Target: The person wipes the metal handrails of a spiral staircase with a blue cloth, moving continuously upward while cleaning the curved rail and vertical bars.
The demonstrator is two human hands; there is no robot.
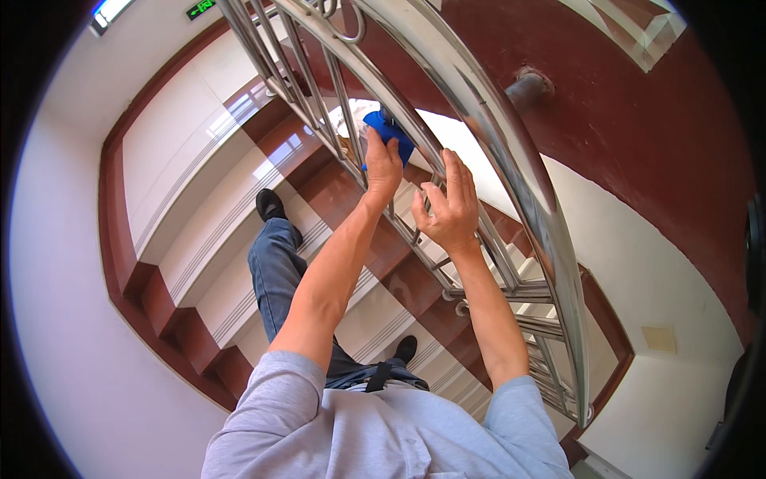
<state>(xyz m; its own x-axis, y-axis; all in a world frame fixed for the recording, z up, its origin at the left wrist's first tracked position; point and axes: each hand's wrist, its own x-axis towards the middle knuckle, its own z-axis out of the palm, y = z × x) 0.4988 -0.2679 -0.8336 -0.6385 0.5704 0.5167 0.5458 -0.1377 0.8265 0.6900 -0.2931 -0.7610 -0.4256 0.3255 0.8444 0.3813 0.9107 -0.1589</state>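
Observation:
Ahead of me runs a shiny metal stair railing with a thick curved handrail [471, 96] and a thinner rail [359, 68] below it. My left hand [384, 169] is closed on a piece of blue cloth [392, 137], which lies against the thinner rail; its fingertips are partly hidden. To the right, my right hand [452, 209] is open, its fingers stretched out and the thumb and forefinger apart. Its fingertips are at the thinner rail, and I cannot tell whether they touch it. Nothing shows in that hand.
I stand on pale steps [231, 215] with dark red-brown edging [335, 195]; my dark shoes [271, 205] are on different steps. A pipe stub [528, 89] juts from the red wall band [622, 128] beyond the handrail. A green exit sign [200, 9] hangs at upper left.

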